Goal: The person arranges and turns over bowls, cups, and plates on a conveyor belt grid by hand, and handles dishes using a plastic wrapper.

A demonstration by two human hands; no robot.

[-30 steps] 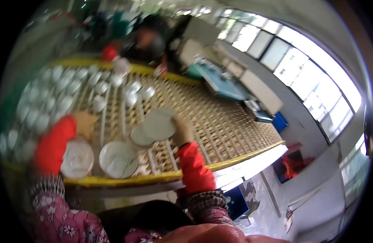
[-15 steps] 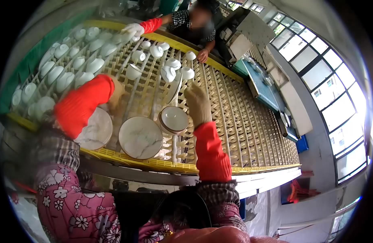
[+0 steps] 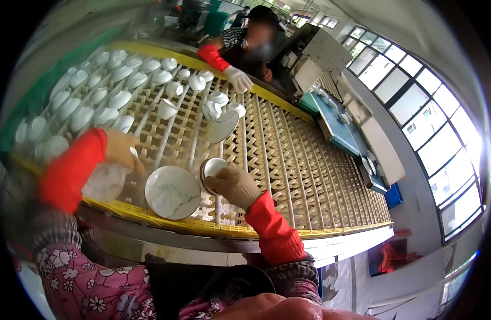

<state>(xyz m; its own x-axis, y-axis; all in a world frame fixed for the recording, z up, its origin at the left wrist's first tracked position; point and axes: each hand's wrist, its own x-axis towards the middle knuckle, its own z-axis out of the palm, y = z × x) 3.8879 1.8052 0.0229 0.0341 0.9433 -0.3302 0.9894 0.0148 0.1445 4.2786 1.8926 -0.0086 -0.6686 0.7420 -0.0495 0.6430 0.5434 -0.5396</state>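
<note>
My right hand [image 3: 234, 185], in a tan knit glove with a red sleeve cover, closes on the rim of small nested bowls [image 3: 207, 172] with brown rims. Left of them a larger marbled bowl [image 3: 172, 193] sits on the rack near its front edge. My left hand [image 3: 122, 149], gloved likewise, is curled above another marbled dish [image 3: 104, 182]. A bit of white shows at its fingers; what it holds is mostly hidden. Beyond my right hand a shallow plate [image 3: 224, 127] leans on the pegs beside several white cups [image 3: 212, 110].
White bowls [image 3: 83, 118] fill the left of the pegged conveyor [image 3: 304, 176], edged in yellow. Across it a co-worker's white-gloved hand [image 3: 238, 80] reaches over the far edge. A blue-green belt [image 3: 336, 125] with dishes runs at the right.
My right hand has come back from beside the far cups to the nested bowls. My left hand has shifted slightly left. The co-worker's gloved hand has moved right. The view has shifted somewhat.
</note>
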